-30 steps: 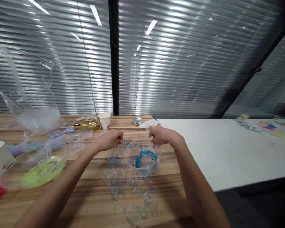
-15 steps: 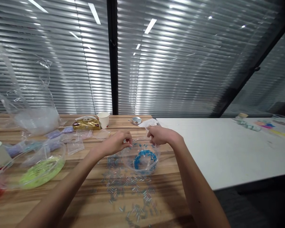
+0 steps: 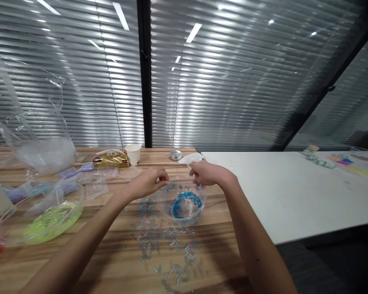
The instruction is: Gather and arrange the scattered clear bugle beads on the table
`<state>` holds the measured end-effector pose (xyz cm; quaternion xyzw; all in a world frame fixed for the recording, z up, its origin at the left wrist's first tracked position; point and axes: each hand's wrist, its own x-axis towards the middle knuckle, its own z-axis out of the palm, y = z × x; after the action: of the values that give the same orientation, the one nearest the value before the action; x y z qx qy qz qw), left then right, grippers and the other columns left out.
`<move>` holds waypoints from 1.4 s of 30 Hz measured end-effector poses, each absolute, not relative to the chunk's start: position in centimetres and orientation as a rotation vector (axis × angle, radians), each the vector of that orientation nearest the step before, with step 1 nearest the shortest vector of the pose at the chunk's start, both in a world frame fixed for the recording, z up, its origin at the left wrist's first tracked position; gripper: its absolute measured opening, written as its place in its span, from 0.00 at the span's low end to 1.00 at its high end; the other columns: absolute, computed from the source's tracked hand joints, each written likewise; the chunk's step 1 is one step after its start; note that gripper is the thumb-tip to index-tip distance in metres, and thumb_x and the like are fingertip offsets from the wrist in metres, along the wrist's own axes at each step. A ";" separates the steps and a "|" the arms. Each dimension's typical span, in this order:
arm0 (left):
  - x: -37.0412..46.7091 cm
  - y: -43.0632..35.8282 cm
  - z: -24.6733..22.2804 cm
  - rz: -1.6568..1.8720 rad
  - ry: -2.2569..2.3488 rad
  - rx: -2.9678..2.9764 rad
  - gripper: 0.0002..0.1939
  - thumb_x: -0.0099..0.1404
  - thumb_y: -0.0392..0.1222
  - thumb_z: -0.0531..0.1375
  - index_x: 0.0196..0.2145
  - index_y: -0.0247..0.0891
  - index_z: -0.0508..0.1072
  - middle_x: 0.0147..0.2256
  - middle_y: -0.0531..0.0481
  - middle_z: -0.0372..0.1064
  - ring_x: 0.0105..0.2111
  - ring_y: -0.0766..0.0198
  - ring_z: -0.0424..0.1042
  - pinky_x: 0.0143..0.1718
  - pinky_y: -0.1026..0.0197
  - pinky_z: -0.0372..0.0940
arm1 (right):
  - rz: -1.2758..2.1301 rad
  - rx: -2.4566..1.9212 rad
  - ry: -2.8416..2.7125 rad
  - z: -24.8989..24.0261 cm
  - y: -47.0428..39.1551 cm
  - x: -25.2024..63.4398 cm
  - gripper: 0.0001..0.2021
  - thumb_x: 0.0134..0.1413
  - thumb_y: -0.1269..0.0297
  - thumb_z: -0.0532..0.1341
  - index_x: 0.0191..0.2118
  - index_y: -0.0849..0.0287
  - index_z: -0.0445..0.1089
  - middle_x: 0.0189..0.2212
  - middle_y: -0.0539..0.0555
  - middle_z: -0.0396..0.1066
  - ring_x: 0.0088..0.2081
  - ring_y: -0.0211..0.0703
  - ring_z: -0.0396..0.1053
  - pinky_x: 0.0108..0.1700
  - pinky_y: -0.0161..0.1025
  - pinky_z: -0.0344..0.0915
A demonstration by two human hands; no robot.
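A clear bowl (image 3: 187,206) is standing on the tabletop (image 3: 116,269), blue pieces (image 3: 184,195) ringing its inside.
The left hand (image 3: 150,182) is holding its grip together by the rim; the right hand (image 3: 207,174) is resting curled at the far side, whether clamping anything I cannot tell.

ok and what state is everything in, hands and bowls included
Left hand: fingertips together, grip unclear
Right hand: fingers curled, grip unclear
Clear bowl between and below them: upright, partly filled
Small blue tubes: loose inside it
Pale translucent tubes: scattered on the wood tabletop
Bowl of yellow-green pieces: partly filled
Paper cup beside the gold packet: upright
Gold packet: lying down
Blinds: lowered
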<state>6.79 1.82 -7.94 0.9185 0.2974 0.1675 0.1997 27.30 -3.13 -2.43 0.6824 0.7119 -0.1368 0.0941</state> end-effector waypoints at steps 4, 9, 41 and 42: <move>6.6 2.1 -8.4 0.534 0.887 2.580 0.09 0.67 0.43 0.51 0.35 0.37 0.68 0.34 0.49 0.68 0.33 0.61 0.67 0.33 0.61 0.60 | -0.389 1.996 2.203 -2.6 -2.9 27.4 0.14 0.51 0.76 0.58 0.44 0.64 0.70 0.35 0.56 0.71 0.34 0.38 0.68 0.32 0.29 0.57; 6.1 2.7 -9.0 0.548 1.002 2.534 0.15 0.66 0.49 0.52 0.46 0.37 0.61 0.41 0.45 0.67 0.36 0.58 0.68 0.35 0.59 0.61 | -0.235 2.034 2.307 -2.5 -2.9 27.4 0.10 0.53 0.75 0.56 0.40 0.62 0.71 0.37 0.55 0.70 0.36 0.37 0.67 0.31 0.29 0.54; 0.7 -3.2 -13.0 1.173 0.968 0.800 0.21 0.67 0.35 0.54 0.56 0.46 0.62 0.50 0.48 0.68 0.42 0.60 0.73 0.38 0.62 0.71 | -0.333 1.905 2.233 -6.1 0.6 26.6 0.16 0.47 0.80 0.58 0.43 0.64 0.73 0.42 0.59 0.71 0.43 0.45 0.70 0.41 0.33 0.65; 0.6 -3.1 -13.0 1.167 0.978 0.794 0.21 0.68 0.35 0.54 0.57 0.46 0.61 0.50 0.48 0.68 0.42 0.61 0.73 0.38 0.63 0.72 | -0.354 1.887 2.194 -6.3 0.8 26.5 0.16 0.46 0.81 0.59 0.42 0.65 0.74 0.40 0.60 0.72 0.42 0.46 0.70 0.41 0.34 0.65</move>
<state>0.65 -3.15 -13.02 0.3501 0.4310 0.5146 0.6533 26.50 0.83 -6.31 0.6431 0.7477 -0.1207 0.1131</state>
